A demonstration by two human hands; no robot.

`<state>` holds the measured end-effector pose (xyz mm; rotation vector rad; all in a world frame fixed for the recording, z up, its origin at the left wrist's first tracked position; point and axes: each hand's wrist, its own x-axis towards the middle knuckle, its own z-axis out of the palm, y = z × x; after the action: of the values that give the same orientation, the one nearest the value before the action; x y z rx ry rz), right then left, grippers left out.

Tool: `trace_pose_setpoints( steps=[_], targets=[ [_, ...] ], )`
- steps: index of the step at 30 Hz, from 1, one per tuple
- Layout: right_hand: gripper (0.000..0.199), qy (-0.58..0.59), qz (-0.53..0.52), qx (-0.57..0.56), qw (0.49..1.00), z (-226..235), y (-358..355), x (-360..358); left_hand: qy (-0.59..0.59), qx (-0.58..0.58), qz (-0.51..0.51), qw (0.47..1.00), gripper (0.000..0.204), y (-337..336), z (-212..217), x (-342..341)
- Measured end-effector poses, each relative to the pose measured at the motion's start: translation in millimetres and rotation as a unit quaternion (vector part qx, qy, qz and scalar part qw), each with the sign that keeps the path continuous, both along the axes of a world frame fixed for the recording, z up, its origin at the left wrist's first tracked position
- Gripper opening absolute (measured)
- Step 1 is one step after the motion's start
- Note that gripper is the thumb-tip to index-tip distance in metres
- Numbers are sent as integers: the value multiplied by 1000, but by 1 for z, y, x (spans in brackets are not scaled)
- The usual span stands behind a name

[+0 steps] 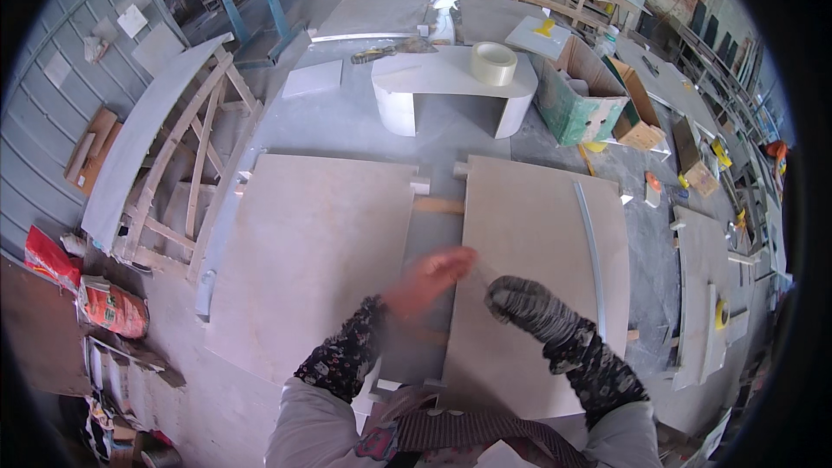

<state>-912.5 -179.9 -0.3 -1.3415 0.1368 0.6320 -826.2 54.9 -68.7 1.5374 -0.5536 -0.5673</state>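
- At the lower edge, two forearms in dark patterned sleeves are seen reaching forward over two slabs laid flat on the floor.
- The left hand [431,273], bare and blurred, is held above the gap between the slabs, at the left edge of the right beige stone slab [529,234]; how far its grip is open cannot be told, and nothing is seen in it.
- The right hand [524,302], covered by a dark striped glove, is rested on or just above the same slab near its left edge; the fingers look curled, but whether anything is held cannot be told.
- A thin pale curved strip [592,247] is laid along the right part of that slab.
- The left beige stone slab [312,251] is laid just beside, with a narrow gap between the two, crossed by a wooden batten [438,205].
- To the left, a curved grey panel on a wooden frame [165,147] is leaned.
- Farther off, a white curved stone bench piece [451,87] is seen with a roll of clear tape [493,62] on top.
- To its right, an open green cardboard box [579,104] is placed on the floor.
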Motion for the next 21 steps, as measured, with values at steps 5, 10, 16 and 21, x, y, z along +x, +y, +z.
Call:
trace_pose_setpoints(
  steps=[5, 10, 16, 21],
  targets=[
    [20, -32, 88, -148, 984, 22, -40, 88, -298, 268, 337, 852, 59, -2, -37, 81],
    [8, -315, 129, -280, 898, 1, -32, 187, -246, 397, 417, 780, 74, -29, -51, 108],
    [22, -491, 184, -407, 748, -30, 1, 280, -273, 412, 428, 757, 56, -31, -61, 127],
    [17, -466, 255, -482, 697, -59, 36, 311, -301, 400, 436, 748, 47, -30, -69, 126]
  ],
)
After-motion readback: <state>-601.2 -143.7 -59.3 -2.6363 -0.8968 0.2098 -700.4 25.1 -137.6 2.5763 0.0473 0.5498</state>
